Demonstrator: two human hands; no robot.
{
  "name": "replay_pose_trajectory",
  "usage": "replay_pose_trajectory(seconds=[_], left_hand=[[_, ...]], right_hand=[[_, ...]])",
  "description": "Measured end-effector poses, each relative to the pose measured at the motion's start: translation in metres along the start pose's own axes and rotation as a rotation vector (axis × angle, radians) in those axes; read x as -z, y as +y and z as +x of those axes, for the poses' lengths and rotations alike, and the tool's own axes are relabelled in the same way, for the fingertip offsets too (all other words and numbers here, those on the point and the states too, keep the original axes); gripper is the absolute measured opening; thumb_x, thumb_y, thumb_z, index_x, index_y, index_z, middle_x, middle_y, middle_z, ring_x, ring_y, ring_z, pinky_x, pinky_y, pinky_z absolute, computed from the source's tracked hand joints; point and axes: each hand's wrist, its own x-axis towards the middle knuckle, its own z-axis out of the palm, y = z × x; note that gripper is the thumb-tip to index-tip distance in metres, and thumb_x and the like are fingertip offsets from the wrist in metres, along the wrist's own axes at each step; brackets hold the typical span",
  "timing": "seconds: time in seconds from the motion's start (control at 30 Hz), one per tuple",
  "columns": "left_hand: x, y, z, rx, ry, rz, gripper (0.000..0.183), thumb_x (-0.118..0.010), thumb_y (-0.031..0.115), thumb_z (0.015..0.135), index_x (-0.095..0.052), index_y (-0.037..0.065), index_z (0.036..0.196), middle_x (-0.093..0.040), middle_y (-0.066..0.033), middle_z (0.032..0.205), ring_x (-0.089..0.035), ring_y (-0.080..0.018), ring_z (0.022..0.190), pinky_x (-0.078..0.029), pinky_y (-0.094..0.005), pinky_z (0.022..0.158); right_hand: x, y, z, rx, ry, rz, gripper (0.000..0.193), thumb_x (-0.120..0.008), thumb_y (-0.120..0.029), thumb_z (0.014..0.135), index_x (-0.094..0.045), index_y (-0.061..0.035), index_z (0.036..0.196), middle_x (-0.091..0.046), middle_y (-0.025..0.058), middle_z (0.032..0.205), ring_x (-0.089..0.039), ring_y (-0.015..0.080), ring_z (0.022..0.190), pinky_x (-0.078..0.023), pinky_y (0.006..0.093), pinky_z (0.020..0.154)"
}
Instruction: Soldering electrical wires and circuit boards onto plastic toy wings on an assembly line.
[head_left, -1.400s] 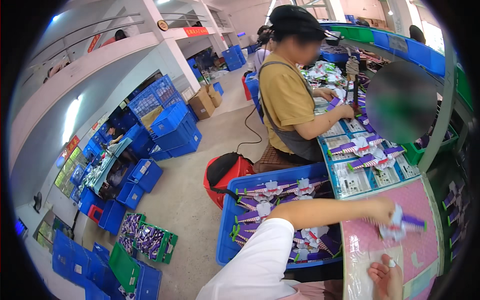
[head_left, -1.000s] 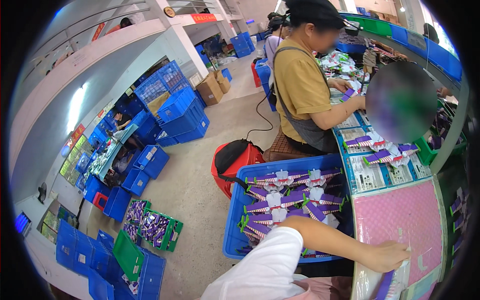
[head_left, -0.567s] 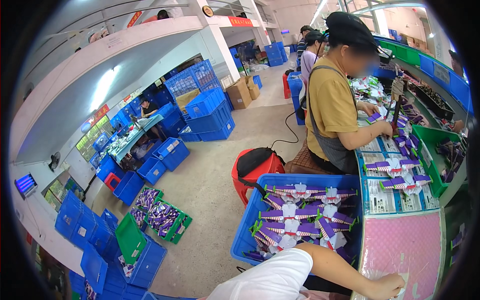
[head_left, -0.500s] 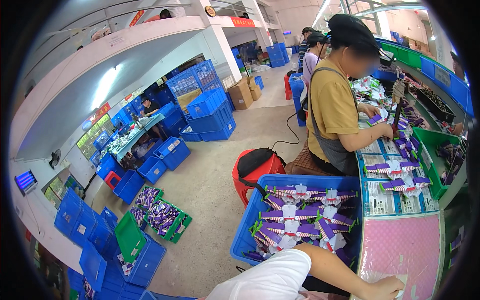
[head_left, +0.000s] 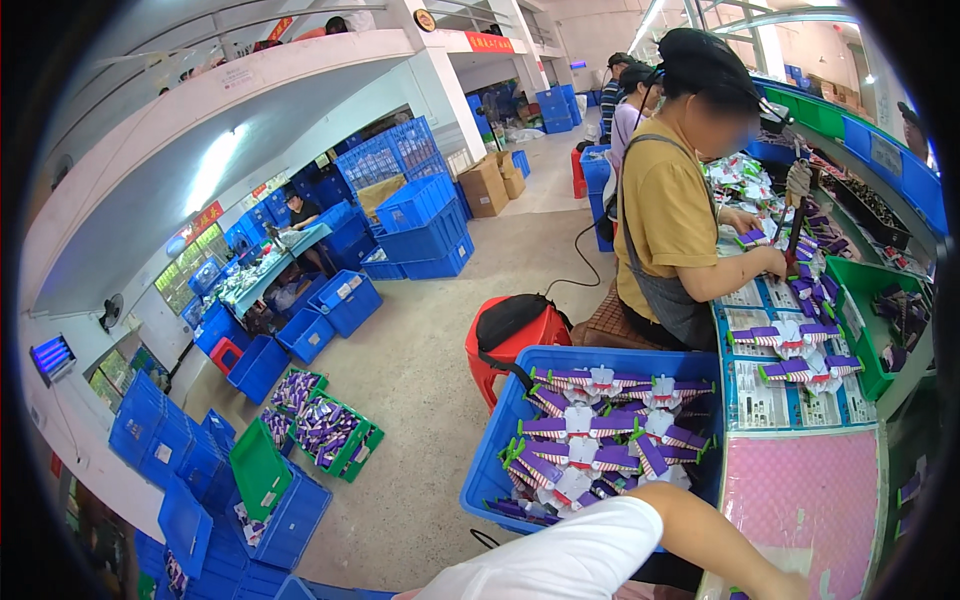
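Observation:
My left arm in a white sleeve reaches across from the lower edge to the workbench on the right. Only the back of my left hand (head_left: 785, 587) shows, low over the pink mat (head_left: 800, 500), and its fingers are cut off by the lower edge. A small purple and green bit of a part (head_left: 738, 593) peeks out beside the wrist. Close to my arm stands a blue bin (head_left: 487, 465) heaped with purple, white and green winged toy parts (head_left: 580, 428). My right hand is out of view.
A co-worker (head_left: 665, 200) in a yellow shirt handles similar parts at the bench. Winged parts (head_left: 790, 340) lie on the bench near a green crate (head_left: 868, 330). Behind the blue bin stands a red stool (head_left: 490, 350). Blue bins (head_left: 290, 515) and green crates (head_left: 350, 455) line the floor at left.
My left hand has moved down and nearer, now partly beyond the lower edge. My forearm has shifted with it, and a purple and green bit has come into view beside it.

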Motion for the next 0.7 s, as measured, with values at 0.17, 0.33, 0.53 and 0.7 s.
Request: replay_pose_trajectory(seconds=[0.17,0.33,0.53,0.7], left_hand=[[-0.055,-0.011,0.052,-0.149,-0.065,-0.018,0.030,-0.051,0.032,0.082,-0.060,0.006,0.093,-0.062,-0.0173,0.083,-0.059,-0.0322,0.074,-0.043,-0.0462,0.066],[-0.017,0.010,0.022,-0.143,0.007,-0.360,0.033,-0.054,0.038,0.081,-0.062,0.007,0.089,-0.062,-0.0163,0.083,-0.060,-0.0311,0.078,-0.045,-0.0448,0.067],[-0.055,0.012,0.058,0.074,-0.088,0.004,0.030,-0.060,0.035,0.078,-0.064,0.005,0.078,-0.063,-0.0181,0.081,-0.061,-0.0274,0.079,-0.046,-0.0400,0.067],[-0.050,0.016,0.047,0.044,-0.093,-0.249,0.028,-0.061,0.033,0.076,-0.064,0.005,0.076,-0.063,-0.0164,0.088,-0.061,-0.0283,0.079,-0.047,-0.0365,0.065]], right_hand=[[-0.007,0.020,-0.020,0.060,-0.108,-0.137,0.012,-0.063,-0.007,0.076,-0.062,0.0019,0.084,-0.060,0.0125,0.071,-0.055,0.0232,0.060,-0.044,0.0281,0.054],[-0.019,0.039,-0.044,-0.211,0.283,0.048,0.014,-0.062,-0.006,0.078,-0.060,0.0067,0.084,-0.062,0.0141,0.075,-0.057,0.0210,0.066,-0.047,0.0294,0.060],[-0.023,0.025,-0.048,-0.323,0.368,0.110,0.018,-0.060,-0.009,0.081,-0.058,0.0078,0.087,-0.062,0.0155,0.080,-0.058,0.0216,0.071,-0.048,0.0304,0.065],[-0.029,0.016,-0.056,-0.339,0.336,0.137,0.022,-0.057,-0.013,0.083,-0.056,0.0075,0.090,-0.062,0.0165,0.084,-0.058,0.0223,0.074,-0.048,0.0307,0.067]])
